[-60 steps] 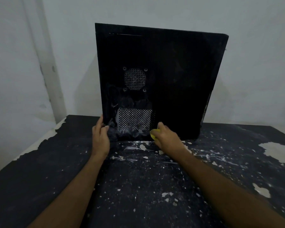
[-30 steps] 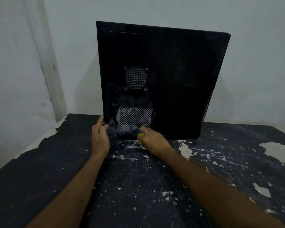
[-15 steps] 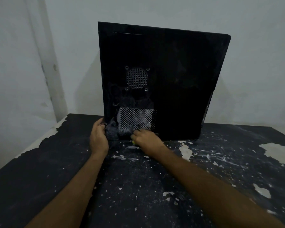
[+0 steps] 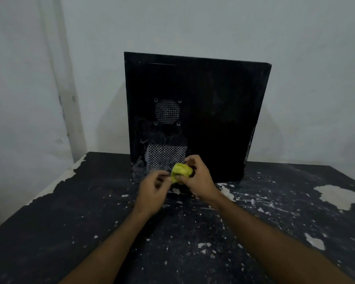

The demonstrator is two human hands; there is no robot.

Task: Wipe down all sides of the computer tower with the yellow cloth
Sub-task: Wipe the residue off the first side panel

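Bunching yellow cloth (image 4: pixel 180 170), both hands, tower (image 4: pixel 197 111) behind

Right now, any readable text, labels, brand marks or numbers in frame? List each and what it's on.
None readable.
computer tower: dark side panel, only two mesh vents, no visible label or logo.
yellow cloth: plain, bunched between left hand and right hand.
table: chipped paint only.

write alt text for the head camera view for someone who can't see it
Two bare hands meet over a paint-flecked black table, the right hand holding a bunched yellow cloth and the left hand reaching to it. Just behind stands an upright, dusty black computer tower, its side panel vented, against a white wall.
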